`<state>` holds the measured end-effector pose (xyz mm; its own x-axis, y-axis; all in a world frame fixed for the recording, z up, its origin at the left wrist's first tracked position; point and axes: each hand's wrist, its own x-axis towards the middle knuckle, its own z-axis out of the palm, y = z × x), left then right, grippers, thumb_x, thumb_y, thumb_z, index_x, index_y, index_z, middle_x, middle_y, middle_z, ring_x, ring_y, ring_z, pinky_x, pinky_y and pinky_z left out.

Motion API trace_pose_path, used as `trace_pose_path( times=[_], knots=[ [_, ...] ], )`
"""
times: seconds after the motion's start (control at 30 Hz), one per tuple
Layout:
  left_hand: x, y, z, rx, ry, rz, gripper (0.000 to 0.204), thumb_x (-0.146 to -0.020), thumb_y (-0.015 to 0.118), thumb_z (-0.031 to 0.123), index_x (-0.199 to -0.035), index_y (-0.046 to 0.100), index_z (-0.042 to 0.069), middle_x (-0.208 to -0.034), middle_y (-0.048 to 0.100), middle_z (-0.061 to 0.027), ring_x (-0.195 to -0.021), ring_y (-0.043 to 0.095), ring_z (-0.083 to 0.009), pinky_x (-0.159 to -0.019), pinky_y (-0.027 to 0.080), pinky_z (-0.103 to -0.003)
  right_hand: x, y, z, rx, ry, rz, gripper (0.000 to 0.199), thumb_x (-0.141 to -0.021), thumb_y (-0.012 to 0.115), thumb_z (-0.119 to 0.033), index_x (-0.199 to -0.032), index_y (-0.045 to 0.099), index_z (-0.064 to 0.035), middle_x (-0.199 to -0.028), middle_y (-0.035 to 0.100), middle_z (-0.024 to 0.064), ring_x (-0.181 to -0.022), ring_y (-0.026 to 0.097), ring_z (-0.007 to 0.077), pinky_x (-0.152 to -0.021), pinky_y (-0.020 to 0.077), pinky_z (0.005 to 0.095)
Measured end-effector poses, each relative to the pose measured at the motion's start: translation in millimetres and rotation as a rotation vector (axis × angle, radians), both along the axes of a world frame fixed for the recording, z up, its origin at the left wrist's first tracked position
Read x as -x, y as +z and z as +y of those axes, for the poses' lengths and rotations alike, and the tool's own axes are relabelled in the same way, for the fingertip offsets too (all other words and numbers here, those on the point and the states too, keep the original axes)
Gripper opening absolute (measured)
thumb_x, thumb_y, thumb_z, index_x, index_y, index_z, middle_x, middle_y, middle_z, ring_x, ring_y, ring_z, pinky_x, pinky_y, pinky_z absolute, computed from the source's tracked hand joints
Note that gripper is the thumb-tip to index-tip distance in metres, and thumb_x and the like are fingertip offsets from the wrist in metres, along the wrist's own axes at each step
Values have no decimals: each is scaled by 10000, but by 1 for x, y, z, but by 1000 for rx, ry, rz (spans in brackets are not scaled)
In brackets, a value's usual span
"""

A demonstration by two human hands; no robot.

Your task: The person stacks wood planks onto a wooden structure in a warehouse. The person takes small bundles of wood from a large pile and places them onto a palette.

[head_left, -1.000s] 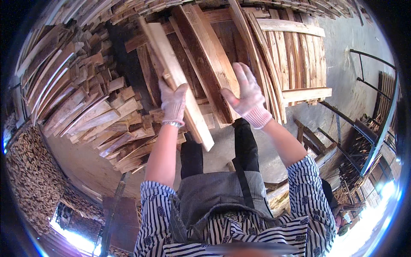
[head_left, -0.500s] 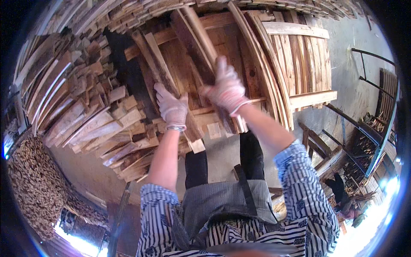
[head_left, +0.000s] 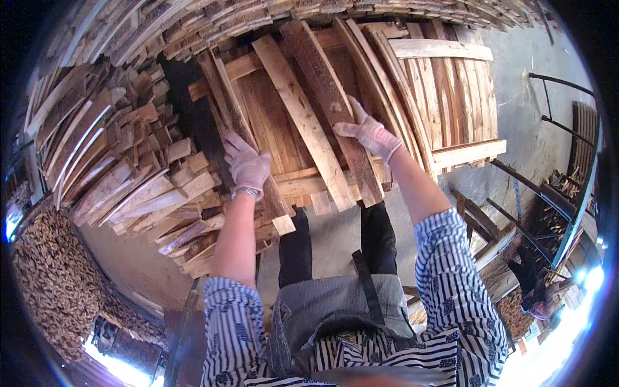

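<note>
My left hand (head_left: pixel 247 164), in a pale work glove, spans a brown wooden plank (head_left: pixel 274 198) at the left, fingers over one side and thumb on the other. My right hand (head_left: pixel 373 132), gloved alike, grips the right edge of a dark rough plank (head_left: pixel 325 84), with the thumb across its face. Between these two lies a lighter plank (head_left: pixel 303 119), touched by neither hand. All three slant over a wooden crate-like frame (head_left: pixel 267 119) of boards and crosspieces. More narrow planks (head_left: pixel 387 90) lie side by side just right of my right hand.
Stacked wood offcuts (head_left: pixel 138 168) crowd the left side, and more stacked boards (head_left: pixel 213 26) run along the far edge. A slatted wooden panel (head_left: pixel 461 97) stands at the right beside dark metal frames (head_left: pixel 548 193). A heap of small wood pieces (head_left: pixel 55 277) lies lower left.
The lighter middle plank now lies flat and apart from the dark one. My right hand has moved right, onto the dark plank's right edge. My left hand has shifted slightly left and down.
</note>
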<state>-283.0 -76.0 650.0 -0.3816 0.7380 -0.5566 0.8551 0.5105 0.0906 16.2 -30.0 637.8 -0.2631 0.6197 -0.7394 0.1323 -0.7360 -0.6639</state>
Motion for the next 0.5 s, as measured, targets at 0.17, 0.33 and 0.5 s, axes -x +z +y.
trace_pose_path(
  times=[0.17, 0.33, 0.5],
  knots=[
    [-41, 29, -10, -472, -84, -308, 1022, -882, 699, 523, -1582, 184, -16, -1593, 241, -333, -1472, 287, -451, -1235, 217, -511, 15, 36, -7, 2, -21, -76, 1028, -856, 828, -252, -1628, 171, -82, -1432, 566, 192, -1312, 539, 250, -1125, 399, 342],
    [-49, 36, -23, -575, 121, -282, 930, -945, 605, 559, -1585, 215, 8, -1604, 286, -271, -1476, 262, -481, -1228, 223, -551, 22, 43, -30, 10, -133, 159, 1015, -873, 802, -363, -1616, 191, -38, -1463, 522, 212, -1352, 496, 251, -1146, 372, 337],
    [30, -23, -33, -107, 340, -367, 1013, -934, 561, 675, -1613, 166, 35, -1547, 413, -282, -1401, 445, -420, -1165, 345, -439, 55, 0, -18, -107, 119, -154, 1073, -892, 783, -418, -1603, 116, 29, -1502, 479, 261, -1420, 442, 295, -1171, 342, 355]
  ],
)
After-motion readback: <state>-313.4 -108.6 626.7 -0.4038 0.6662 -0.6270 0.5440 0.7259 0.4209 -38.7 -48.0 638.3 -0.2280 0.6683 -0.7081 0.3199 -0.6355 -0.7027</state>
